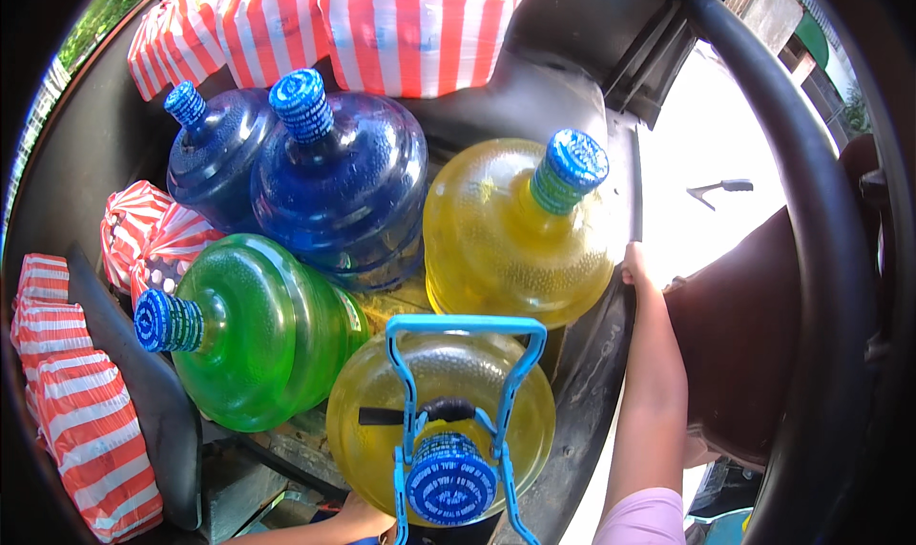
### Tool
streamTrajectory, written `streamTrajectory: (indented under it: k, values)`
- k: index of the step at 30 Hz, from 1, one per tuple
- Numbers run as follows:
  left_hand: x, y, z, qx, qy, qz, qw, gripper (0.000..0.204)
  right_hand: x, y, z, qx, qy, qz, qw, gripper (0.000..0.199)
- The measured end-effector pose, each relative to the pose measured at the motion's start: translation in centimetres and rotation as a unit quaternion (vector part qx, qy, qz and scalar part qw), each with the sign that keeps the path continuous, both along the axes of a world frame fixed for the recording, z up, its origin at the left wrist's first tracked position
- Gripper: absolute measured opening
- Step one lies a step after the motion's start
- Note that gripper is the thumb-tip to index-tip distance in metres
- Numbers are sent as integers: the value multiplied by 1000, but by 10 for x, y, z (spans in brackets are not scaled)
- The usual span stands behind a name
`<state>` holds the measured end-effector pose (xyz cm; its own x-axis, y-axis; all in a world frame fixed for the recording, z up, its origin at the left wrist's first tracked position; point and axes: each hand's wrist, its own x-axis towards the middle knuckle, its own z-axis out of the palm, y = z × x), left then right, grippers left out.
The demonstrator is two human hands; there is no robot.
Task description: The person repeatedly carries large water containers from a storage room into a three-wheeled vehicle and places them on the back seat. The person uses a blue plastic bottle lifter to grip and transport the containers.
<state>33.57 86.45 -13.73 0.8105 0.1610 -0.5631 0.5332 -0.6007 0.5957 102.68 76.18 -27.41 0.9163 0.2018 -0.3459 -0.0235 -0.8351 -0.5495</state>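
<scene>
Closest to me is a yellowish water jug (358,402) with a blue sealed cap (451,483). A light-blue carrying handle (468,324) rises around its neck. My left hand (367,518) is low beside this jug, its fingers hidden behind the jug. My right arm stretches forward, and my right hand (633,263) is closed on the edge of the dark side panel (622,302). Just left of that hand stands another yellow jug (501,240). A green jug (267,330) leans to the left, and two blue jugs (348,178) (224,154) stand farther back.
Red-and-white striped bags (410,30) line the far end. More striped bags lie at the left, one bag (157,230) behind the green jug and a stack (86,411) near the rim. A thick black bar (821,287) curves down the right, beside a dark brown surface (735,325).
</scene>
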Motion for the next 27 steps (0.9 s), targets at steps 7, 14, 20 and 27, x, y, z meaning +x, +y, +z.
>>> streamTrajectory:
  k: [7,14,20,27]
  values:
    - [2,-4,16,-3,35,-37,999,28,-35,-10,45,104,-2,-84,991,35]
    - [11,-5,17,-17,34,-36,999,28,-25,-4,38,5,33,-44,998,31]
    - [24,-3,14,-10,15,-36,999,28,-17,-3,-4,-361,-467,331,737,19]
    - [37,-5,10,1,1,-43,999,28,-31,17,89,-238,-440,259,826,17]
